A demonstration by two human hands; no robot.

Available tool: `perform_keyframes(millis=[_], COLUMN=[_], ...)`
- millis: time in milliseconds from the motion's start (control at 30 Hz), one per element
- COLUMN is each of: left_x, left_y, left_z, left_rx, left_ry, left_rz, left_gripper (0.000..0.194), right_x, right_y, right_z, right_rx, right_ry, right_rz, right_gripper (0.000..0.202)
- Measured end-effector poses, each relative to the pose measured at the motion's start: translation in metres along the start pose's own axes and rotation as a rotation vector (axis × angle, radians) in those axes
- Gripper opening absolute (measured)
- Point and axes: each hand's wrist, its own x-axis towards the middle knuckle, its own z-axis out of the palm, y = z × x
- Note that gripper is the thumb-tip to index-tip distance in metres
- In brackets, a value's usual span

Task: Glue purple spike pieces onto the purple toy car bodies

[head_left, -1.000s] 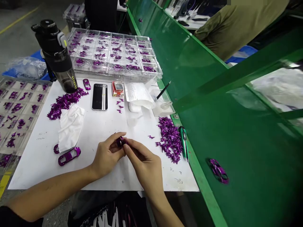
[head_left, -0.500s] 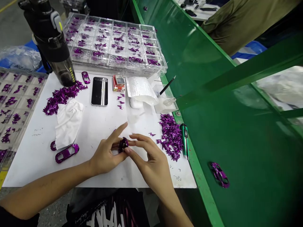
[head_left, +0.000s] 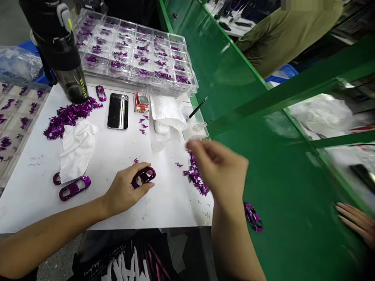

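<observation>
Left hand (head_left: 124, 191) grips a purple car shell (head_left: 143, 177) by its edges, nearer the person than the phone (head_left: 118, 111). Right hand (head_left: 225, 168), blurred, fingers pinched closed, is right of the phone, near purple pieces (head_left: 195, 173); contents indeterminable. Advised: light rim pressure; thin pillars may flex.

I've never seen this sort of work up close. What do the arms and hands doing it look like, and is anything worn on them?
The left hand and right hand are human and bare: no glove or wristband shows, though the right is blurred. A dark sleeve edges in on the left arm; none shows on the right.
</observation>
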Motion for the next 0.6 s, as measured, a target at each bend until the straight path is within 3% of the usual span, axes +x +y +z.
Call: perform_keyframes(millis=[67,200,267,333,400,500,600], left_x=[0.000,0.001,0.002,0.004,0.004,0.004,0.004], left_y=[0.001,-0.003,-0.007,-0.011,-0.013,-0.015,-0.016], left_z=[0.000,0.001,0.001,0.001,0.001,0.001,0.001], left_rx=[0.058,0.229,0.315,0.376,0.428,0.486,0.508], left_ry=[0.059,0.154,0.177,0.180,0.174,0.161,0.161], left_rz=[0.056,0.179,0.227,0.251,0.262,0.267,0.260], left_gripper=[0.033,0.023,0.020,0.017,0.016,0.018,0.023], right_x=[0.037,0.081,0.078,0.057,0.026,-0.021,-0.047], right_y=[0.023,0.045,0.033,0.008,-0.021,-0.048,-0.047], right_z=[0.001,0.005,0.004,0.003,0.009,0.031,0.054], right_rx=[-0.184,-0.213,-0.211,-0.163,0.060,0.331,0.401], right_ry=[0.267,0.294,0.391,0.589,0.801,0.602,0.386], right_rz=[0.000,-0.044,-0.046,-0.046,-0.077,-0.202,-0.284], right_gripper=[0.036,0.030,0.038,0.047,0.034,0.010,0.014])
